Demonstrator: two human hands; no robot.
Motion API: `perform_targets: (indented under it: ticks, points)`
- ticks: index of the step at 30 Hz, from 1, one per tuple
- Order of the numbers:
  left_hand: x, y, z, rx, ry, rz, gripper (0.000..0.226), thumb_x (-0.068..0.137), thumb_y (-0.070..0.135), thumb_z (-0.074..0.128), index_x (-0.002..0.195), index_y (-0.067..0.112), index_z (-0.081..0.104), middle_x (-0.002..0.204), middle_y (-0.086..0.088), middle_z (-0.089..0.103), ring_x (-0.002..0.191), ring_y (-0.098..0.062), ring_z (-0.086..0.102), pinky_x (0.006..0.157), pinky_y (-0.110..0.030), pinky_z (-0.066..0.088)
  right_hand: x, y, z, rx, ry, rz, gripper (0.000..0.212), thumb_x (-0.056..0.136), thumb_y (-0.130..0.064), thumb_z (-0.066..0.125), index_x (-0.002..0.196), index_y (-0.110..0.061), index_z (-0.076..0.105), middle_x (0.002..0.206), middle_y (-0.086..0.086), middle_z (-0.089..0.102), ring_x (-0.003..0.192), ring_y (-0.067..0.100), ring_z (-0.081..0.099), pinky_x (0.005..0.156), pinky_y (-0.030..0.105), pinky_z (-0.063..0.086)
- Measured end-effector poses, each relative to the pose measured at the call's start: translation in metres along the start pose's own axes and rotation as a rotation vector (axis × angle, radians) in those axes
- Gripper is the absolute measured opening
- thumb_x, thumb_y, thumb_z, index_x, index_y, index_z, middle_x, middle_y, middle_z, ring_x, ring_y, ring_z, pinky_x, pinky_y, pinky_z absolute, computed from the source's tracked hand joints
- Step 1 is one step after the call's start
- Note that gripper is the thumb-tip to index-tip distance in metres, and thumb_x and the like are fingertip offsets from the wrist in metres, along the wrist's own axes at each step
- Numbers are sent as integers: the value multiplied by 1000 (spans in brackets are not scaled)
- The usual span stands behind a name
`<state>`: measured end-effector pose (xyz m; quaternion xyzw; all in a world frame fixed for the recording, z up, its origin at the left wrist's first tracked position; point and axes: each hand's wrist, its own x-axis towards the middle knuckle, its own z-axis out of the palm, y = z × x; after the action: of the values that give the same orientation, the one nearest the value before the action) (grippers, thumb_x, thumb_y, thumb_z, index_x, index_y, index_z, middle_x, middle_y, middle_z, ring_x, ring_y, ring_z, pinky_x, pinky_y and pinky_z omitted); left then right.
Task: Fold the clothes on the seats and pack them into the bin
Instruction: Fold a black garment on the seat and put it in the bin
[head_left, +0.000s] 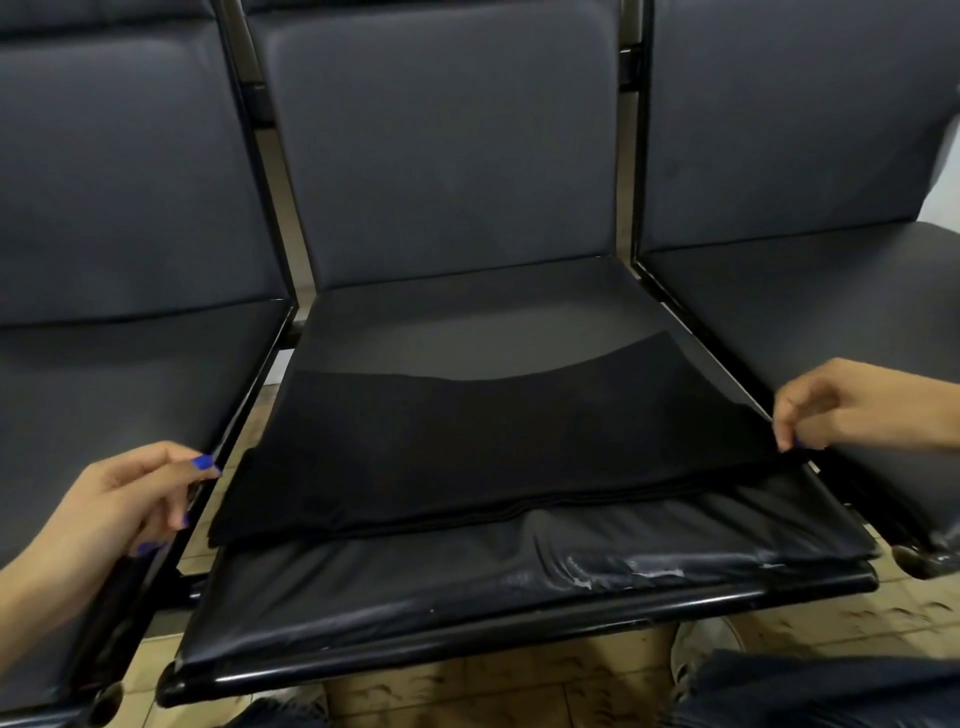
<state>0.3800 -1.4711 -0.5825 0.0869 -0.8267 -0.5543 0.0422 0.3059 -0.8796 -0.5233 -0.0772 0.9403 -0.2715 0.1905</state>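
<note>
Two hands flank one black cloth (488, 447), folded on the middle seat (467, 587). Left hand (111, 512) hovers beside its left edge, fingers loosely curled, holding nothing. Cloth looks thin, soft and light (likely to slump if lifted by one corner); both end edges suit gripping. Right hand (852, 408) pinches its right corner. Seat is glossy, scuffed vinyl.

The left hand (124, 499) reached in from the near left, fingers loosely curled, thumb forward, gripping nothing plainly visible; the right hand (831, 405) came from the right, fingertips (787, 436) pinched downward together.
</note>
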Motion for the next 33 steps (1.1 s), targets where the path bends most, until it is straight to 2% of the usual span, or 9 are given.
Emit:
perform_targets:
  ticks: [2,7,10,12,15,20,24,30,33]
  points:
    - [-4,16,15,99,73,27,14,85,34,67,80,21,70,64,-7,64,58,-16,58,70,-49,46,1,-4,3,-55,12,75,43,79,9,55,55,-24,69,56,5,63,54,11,57,51,23,48]
    - [5,63,69,294,99,290,11,84,19,69,80,30,68,68,-4,65,59,-7,56,58,-13,42,17,-20,20,-131,255,209,11,91,-31,56,89,-20,55,75,7,64,62,25,62,41,26,47]
    - [10,77,99,594,-89,468,12,80,40,62,73,34,70,80,11,67,79,-6,62,80,-21,46,24,-34,31,-300,203,325,52,81,-63,57,95,-14,49,94,0,56,86,21,58,67,30,46]
    - [16,73,120,820,-258,591,39,76,53,43,96,34,71,101,11,69,101,-16,64,96,-27,43,26,-38,36,-397,160,396,60,80,-65,58,99,-10,42,98,2,48,100,27,57,81,34,45]
    - [17,70,154,970,-507,472,60,83,63,31,135,40,47,148,16,37,144,-9,19,115,-33,4,31,-38,35,-393,132,458,44,86,-54,60,79,-14,44,82,0,51,87,26,56,72,32,46]
    - [5,81,187,998,-782,222,55,95,59,17,147,46,11,158,18,-3,142,-5,-20,114,-40,-20,30,-27,19,172,413,414,23,92,-13,54,71,-7,47,74,13,51,60,25,52,42,27,42]
    - [-10,91,212,987,-886,188,52,101,50,11,149,41,-4,157,17,-14,141,-8,-26,114,-45,-20,8,-12,6,666,351,579,17,90,-8,60,77,-3,50,58,11,42,28,13,37,30,20,42]
    - [-7,106,205,737,-943,148,50,101,46,14,149,40,-1,158,18,-4,143,-2,-13,118,-35,-12,-8,-31,0,1026,250,525,51,29,-18,88,76,-11,68,54,4,64,39,11,59,40,23,51]
    - [5,113,184,412,-745,90,50,101,42,23,150,34,15,154,19,19,138,6,12,111,-13,7,-9,-61,-6,1131,286,381,27,53,-15,74,77,-11,62,51,1,62,37,8,57,39,16,48]
